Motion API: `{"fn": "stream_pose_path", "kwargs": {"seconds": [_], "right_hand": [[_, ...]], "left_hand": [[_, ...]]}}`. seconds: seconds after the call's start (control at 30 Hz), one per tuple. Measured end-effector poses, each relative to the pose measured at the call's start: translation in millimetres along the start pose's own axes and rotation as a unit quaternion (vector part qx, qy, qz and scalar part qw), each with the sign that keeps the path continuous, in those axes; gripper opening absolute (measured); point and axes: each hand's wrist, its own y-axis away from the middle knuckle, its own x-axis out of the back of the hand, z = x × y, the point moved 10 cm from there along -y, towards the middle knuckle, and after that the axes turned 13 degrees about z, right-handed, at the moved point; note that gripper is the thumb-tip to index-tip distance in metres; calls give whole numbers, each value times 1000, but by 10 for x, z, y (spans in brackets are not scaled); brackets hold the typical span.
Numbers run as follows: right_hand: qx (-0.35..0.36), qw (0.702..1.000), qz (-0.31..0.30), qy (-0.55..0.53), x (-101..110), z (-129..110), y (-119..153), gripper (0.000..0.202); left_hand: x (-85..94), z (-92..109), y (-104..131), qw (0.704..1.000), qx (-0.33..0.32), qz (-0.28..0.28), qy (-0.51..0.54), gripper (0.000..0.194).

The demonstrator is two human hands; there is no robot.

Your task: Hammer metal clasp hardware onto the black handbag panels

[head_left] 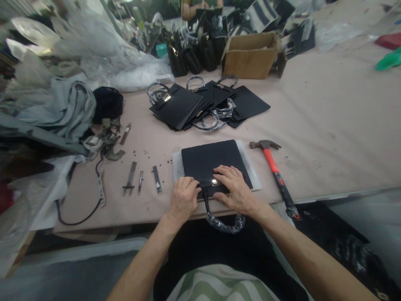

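Observation:
A black handbag panel [208,161] lies flat on a pale board [250,169] at the table's front edge. Its wrapped handle [225,225] hangs toward me over that edge. My left hand [184,196] has its fingers curled on the panel's near left corner, thumb beside the base of the handle. Fingers extended, my right hand [233,186] rests on the panel by a shiny metal clasp [216,182], partly covering it. What lies under my palms is hidden. To the right of the board is a claw hammer [274,167] with a red and black grip.
Several metal punch-like tools [156,179] and small dark bits lie left of the board. Behind it is a pile of black bag panels [181,106] with wrapped handles. Farther back stand a cardboard box [250,56], black bags [177,56] and clear plastic wrap [134,71].

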Motion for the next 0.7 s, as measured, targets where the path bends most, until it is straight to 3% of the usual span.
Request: {"fn": "stream_pose_path", "kwargs": {"seconds": [0.3,0.47,0.57,0.63,0.7], "right_hand": [[19,999,4,29,14,-43,-77,31],[46,997,-26,63,-26,-103,-170,24],[53,998,6,44,-19,-53,-200,21],[57,997,38,22,-19,6,-205,21],[66,996,54,10,-45,62,-200,22]], "left_hand": [[-11,-56,15,1000,24,-2,13,10],[7,-42,4,999,45,5,10,11],[30,-18,-4,998,58,11,27,9],[78,-86,-5,996,76,22,43,10],[209,-291,6,992,112,48,33,12]]}}
